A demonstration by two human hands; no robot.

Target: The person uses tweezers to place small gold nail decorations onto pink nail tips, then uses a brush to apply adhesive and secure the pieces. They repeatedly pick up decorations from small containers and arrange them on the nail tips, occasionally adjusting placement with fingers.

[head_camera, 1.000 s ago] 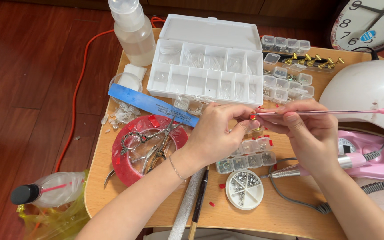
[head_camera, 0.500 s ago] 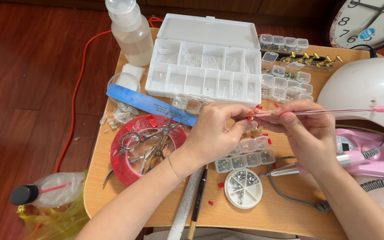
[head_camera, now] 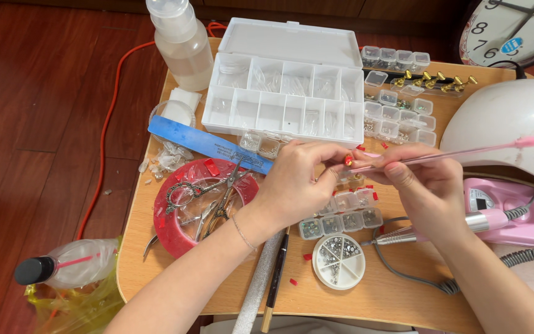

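Hands met at frame centre over a cluttered wooden table [head_camera: 403, 291].

Left hand [head_camera: 295, 182] pinched a small red nail tip [head_camera: 348, 160] between its fingertips; right hand [head_camera: 424, 185] gripped a thin pink stick [head_camera: 458, 153] — tip laid against that nail. Just below sat small clear jars [head_camera: 341, 213] (beads inside); the white compartment box [head_camera: 285, 99] lay above.

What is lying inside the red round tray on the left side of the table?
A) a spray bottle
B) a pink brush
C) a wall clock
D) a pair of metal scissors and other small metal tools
D: the red round tray holds a pair of metal scissors with ornate handles, beside other slim metal tools, just left of the left hand.
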